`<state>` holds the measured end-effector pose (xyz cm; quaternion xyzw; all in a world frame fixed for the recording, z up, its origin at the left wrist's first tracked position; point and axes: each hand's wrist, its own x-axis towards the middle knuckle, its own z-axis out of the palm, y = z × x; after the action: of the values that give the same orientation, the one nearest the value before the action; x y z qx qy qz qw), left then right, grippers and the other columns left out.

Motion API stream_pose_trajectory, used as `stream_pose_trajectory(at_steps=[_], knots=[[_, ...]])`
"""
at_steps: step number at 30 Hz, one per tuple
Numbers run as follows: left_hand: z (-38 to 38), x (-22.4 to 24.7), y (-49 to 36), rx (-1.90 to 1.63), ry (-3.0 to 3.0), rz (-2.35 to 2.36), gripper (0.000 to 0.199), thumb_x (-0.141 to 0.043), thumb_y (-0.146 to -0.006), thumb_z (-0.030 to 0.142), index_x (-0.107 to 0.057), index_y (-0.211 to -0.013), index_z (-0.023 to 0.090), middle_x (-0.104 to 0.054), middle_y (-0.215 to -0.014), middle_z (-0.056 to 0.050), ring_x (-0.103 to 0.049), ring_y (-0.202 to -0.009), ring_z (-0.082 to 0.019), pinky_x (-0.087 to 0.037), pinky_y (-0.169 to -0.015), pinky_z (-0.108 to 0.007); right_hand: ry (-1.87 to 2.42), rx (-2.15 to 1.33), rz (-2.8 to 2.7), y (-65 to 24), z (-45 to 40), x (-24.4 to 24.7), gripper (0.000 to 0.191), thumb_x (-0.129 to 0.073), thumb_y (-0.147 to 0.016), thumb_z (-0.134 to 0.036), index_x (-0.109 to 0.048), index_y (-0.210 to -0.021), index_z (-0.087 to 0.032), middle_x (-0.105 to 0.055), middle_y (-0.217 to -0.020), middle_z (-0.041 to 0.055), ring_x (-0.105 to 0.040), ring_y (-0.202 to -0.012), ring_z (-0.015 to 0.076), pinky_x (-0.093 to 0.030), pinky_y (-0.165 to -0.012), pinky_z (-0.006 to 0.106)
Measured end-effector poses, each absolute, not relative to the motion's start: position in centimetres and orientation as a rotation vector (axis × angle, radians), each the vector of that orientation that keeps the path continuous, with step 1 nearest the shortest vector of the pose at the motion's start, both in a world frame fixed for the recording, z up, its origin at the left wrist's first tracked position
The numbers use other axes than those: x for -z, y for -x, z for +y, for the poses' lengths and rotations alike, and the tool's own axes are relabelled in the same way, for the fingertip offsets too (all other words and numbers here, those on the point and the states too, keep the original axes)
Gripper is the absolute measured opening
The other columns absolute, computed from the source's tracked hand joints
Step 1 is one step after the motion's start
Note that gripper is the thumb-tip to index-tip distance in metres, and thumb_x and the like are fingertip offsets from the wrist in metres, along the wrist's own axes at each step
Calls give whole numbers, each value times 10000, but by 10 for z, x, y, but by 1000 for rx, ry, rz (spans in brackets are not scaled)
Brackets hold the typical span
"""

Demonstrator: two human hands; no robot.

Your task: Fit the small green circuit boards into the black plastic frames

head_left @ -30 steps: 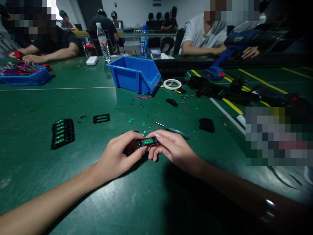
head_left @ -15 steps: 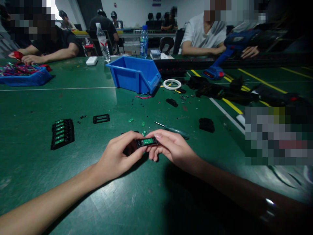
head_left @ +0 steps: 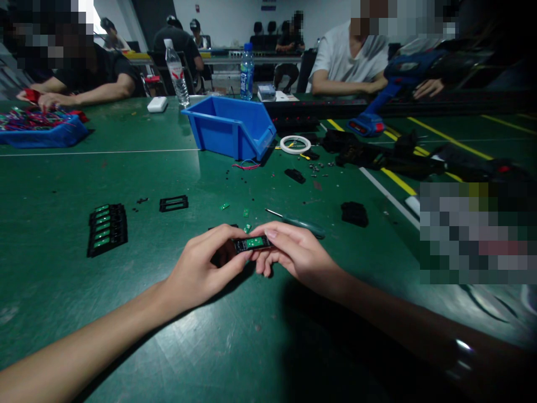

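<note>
Between my two hands is a small black plastic housing with a green circuit board point(head_left: 254, 242) set in it. My left hand point(head_left: 212, 260) grips its left end between thumb and fingers. At the right end, my right hand point(head_left: 296, 249) pinches it, the thumb lying on top. Just beyond my fingertips lie small loose green circuit boards point(head_left: 246, 213). A screwdriver point(head_left: 300, 224) with a dark green handle rests behind my right hand. Off to the left, several black housings with green boards point(head_left: 107, 228) stand in a row, near a black frame point(head_left: 173, 203).
A blue bin point(head_left: 230, 129) stands at mid-table, with a white tape ring point(head_left: 295, 145) and scattered screws point(head_left: 321, 168) to its right. Black parts point(head_left: 354, 214) lie further right, below a blue cordless drill point(head_left: 373, 112). Co-workers sit across the table; a blue tray point(head_left: 50, 134) holds wires.
</note>
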<state>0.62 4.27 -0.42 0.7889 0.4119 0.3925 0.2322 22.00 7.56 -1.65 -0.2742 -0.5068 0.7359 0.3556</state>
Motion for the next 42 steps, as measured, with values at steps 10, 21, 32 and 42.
stream_pose_trajectory(at_steps=[10, 21, 32, 42], knots=[[43, 3, -7, -1079, -2178, 1123, 209, -689, -927, 194, -637, -1129, 182, -657, -883, 8, -590, -696, -75, -444, -627, -191, 712, -1905, -1302, -220, 75, 15, 250, -530, -1023, -332, -645, -1117, -132, -712, -817, 71, -705, -675, 162, -541, -601, 266], [43, 4, -7, -1062, -2151, 1118, 214, -691, -927, 211, -644, -1135, 191, -669, -900, -5, -612, -718, -94, -464, -627, -208, 725, -1898, -1319, -220, 75, 15, 251, -522, -1023, -333, -639, -1116, -132, -717, -831, 82, -705, -672, 169, -536, -605, 278], [42, 4, -8, -1081, -2159, 1114, 217, -685, -929, 196, -643, -1142, 193, -672, -906, -16, -611, -704, -98, -469, -620, -209, 745, -1900, -1298, -220, 75, 14, 235, -559, -1004, -336, -638, -1123, -150, -715, -811, 71, -698, -667, 171, -535, -602, 285], [43, 4, -7, -1075, -2175, 1122, 225, -679, -936, 191, -635, -1157, 197, -670, -913, -13, -604, -709, -95, -466, -628, -206, 711, -1909, -1276, -219, 75, 13, 223, -561, -1004, -321, -631, -1126, -148, -721, -829, 72, -701, -666, 165, -540, -598, 278]])
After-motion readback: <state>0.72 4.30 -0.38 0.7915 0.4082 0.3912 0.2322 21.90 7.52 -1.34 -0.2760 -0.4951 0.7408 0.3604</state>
